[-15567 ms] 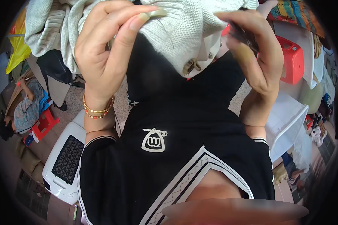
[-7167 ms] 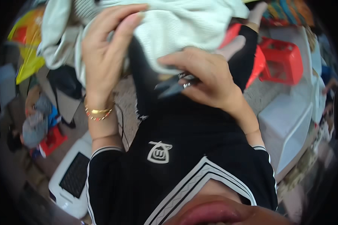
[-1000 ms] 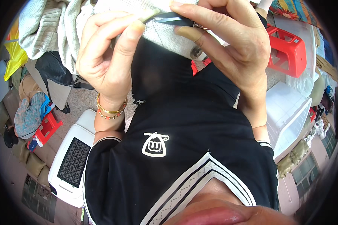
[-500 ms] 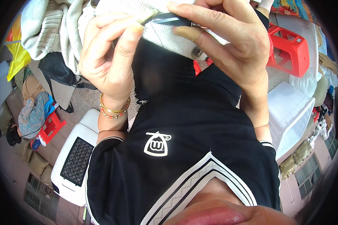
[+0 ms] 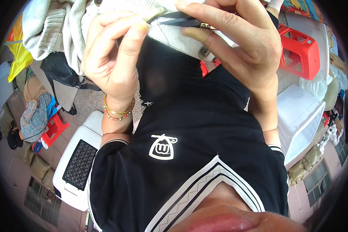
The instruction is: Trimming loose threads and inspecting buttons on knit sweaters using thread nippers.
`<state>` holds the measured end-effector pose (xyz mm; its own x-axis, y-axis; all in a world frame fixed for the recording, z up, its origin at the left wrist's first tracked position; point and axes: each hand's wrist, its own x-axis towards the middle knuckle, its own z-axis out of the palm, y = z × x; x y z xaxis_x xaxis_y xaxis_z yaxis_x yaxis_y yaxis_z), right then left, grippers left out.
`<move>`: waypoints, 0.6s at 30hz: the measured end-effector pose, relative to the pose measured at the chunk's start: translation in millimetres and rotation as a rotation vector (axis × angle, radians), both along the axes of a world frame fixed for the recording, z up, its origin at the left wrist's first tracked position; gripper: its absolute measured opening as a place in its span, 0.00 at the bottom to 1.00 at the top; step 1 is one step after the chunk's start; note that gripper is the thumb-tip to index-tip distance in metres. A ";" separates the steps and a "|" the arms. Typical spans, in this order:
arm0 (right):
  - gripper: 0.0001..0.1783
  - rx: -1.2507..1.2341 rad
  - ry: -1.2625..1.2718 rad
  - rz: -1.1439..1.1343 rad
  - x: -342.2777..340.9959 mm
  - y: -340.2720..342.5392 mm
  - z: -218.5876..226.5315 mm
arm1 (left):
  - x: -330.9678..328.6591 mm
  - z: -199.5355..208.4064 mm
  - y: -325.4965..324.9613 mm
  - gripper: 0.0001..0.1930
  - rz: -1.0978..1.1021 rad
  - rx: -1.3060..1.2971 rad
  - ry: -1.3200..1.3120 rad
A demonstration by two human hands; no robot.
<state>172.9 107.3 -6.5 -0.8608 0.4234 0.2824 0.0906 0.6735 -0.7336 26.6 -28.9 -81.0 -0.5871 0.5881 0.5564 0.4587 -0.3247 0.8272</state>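
At the top middle my right hand [image 5: 239, 42] holds a pair of small dark thread snips [image 5: 178, 20], their blades pointing left toward my other hand. A tan bandage wraps one of its fingertips. My left hand [image 5: 114, 54] pinches a small pale-green piece [image 5: 154, 14] between thumb and index finger; I cannot make out what it is. The snips' tips are right beside that piece, and whether they touch it I cannot tell. Below and behind both hands lies a cream knit garment [image 5: 174, 42] over my lap, with more of its bunched knit [image 5: 46, 31] to the left.
On the right stand a red plastic stool [image 5: 303, 54] and a clear plastic bin [image 5: 297, 116]. To the left are a black bag [image 5: 60, 71], a yellow plastic bag [image 5: 19, 58], a white case with a dark grille [image 5: 75, 170] and a person in a patterned top [image 5: 34, 120] near another red stool [image 5: 56, 129].
My right hand and the snips have shifted slightly right and down. My left hand keeps its pinch in nearly the same place.
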 end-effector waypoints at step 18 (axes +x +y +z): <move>0.23 0.087 -0.044 0.024 -2.7 1.1 5.1 | -1.4 -0.6 0.4 0.05 -0.017 -0.005 0.018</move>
